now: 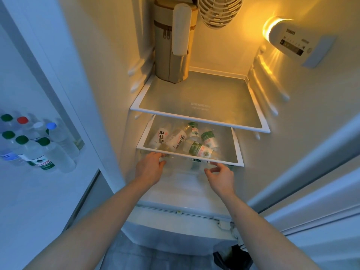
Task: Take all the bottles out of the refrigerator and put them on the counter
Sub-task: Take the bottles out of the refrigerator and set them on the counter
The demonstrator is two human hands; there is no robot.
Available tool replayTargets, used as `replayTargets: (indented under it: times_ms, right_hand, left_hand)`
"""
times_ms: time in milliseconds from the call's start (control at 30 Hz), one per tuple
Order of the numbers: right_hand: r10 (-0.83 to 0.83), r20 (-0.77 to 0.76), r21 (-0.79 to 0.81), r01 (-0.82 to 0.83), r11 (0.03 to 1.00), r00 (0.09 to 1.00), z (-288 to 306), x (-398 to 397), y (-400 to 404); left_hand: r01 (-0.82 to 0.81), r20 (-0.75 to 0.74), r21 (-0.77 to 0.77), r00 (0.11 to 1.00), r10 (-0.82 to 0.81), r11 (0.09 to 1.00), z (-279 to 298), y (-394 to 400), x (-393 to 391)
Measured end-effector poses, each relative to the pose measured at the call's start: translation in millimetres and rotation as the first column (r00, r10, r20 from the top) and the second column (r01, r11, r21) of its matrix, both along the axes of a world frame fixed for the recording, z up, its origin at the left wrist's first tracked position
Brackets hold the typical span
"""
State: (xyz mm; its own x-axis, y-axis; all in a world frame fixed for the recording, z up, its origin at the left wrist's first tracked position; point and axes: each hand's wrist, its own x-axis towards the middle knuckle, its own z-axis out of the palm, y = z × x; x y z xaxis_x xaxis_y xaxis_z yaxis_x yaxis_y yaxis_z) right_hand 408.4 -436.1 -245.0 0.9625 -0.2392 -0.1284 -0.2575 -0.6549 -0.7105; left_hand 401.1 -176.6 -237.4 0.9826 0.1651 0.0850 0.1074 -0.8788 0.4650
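Observation:
Several plastic bottles [187,142] with white and green labels lie on their sides in a clear drawer, seen through the lower glass shelf [236,152] of the open refrigerator. My left hand [150,167] reaches under that shelf's front edge at the left, fingers curled at the clear drawer front [185,165]. My right hand [220,175] hovers at the drawer front on the right, fingers apart, holding nothing. More bottles [35,145] with green, red, white and blue caps stand in a group at the left.
The upper glass shelf [198,106] carries a tall beige zipped bag [171,41] at its back left. A lit control panel [290,38] sits on the right wall. The refrigerator door [311,172] stands open at right. A dark object [231,258] lies on the floor below.

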Motion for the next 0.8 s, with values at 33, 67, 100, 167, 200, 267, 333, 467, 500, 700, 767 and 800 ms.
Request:
replayTargets:
  times_ms: [33, 67, 100, 167, 200, 267, 333, 467, 500, 700, 767, 800]
  right_hand:
    - [0.032, 0.007, -0.069, -0.031, 0.997, 0.999, 4.6, -0.5, -0.3]
    - [0.059, 0.012, -0.131, -0.057, 0.99, 0.998, 8.6, -1.0, -0.9]
    - [0.08, 0.015, -0.187, -0.076, 0.979, 0.997, 10.1, 0.3, -1.7]
    - [0.097, 0.003, -0.273, -0.092, 0.958, 0.995, 12.9, 1.3, -3.1]
    - [0.104, -0.004, -0.31, -0.1, 0.945, 0.995, 13.8, 1.5, -3.8]
    - [0.125, -0.008, -0.376, -0.119, 0.919, 0.992, 15.0, 0.7, -3.9]
    - [0.134, 0.009, -0.41, -0.118, 0.904, 0.991, 16.7, 1.0, -3.4]
    - [0.139, 0.002, -0.417, -0.125, 0.9, 0.99, 18.3, 4.3, -3.6]
    - [0.147, 0.0, -0.416, -0.134, 0.9, 0.989, 18.1, 5.1, -4.2]
    - [0.142, 0.01, -0.345, -0.13, 0.93, 0.99, 10.1, 4.3, -7.3]
    - [0.099, 0.017, -0.161, -0.095, 0.982, 0.995, 7.1, 1.7, -4.9]
    - [0.049, 0.012, 0.015, -0.05, 0.999, 0.999, 8.1, -0.5, -2.7]
  left_hand:
    - [-0.003, -0.012, 0.016, 1.0, 0.003, 1.0, 2.1, -0.3, 0.5]
    - [-0.004, -0.023, 0.036, 1.0, 0.005, 0.999, 3.9, 0.0, 1.6]
    - [-0.004, -0.037, 0.054, 0.999, 0.006, 0.999, 6.2, 0.6, 3.4]
    - [0.0, -0.068, 0.081, 0.998, 0.006, 0.997, 9.6, 2.1, 5.4]
    - [0.002, -0.071, 0.091, 0.997, 0.005, 0.996, 10.7, 2.2, 5.9]
    - [0.008, -0.081, 0.108, 0.997, 0.001, 0.994, 12.0, 3.0, 6.5]
    - [0.007, -0.083, 0.113, 0.997, 0.003, 0.994, 12.3, 3.9, 7.0]
    - [0.018, -0.117, 0.057, 0.993, -0.012, 0.998, 17.0, 6.4, 9.2]
    - [0.019, -0.126, 0.021, 0.992, -0.016, 1.0, 18.6, 6.7, 9.8]
    - [0.091, -0.095, 0.036, 0.992, -0.087, 0.995, 15.7, 6.6, 1.9]
    - [0.048, -0.127, -0.092, 0.99, -0.059, 0.995, 13.1, 3.0, 1.8]
    - [-0.011, -0.163, -0.22, 0.986, -0.025, 0.975, 13.0, 0.0, 1.8]
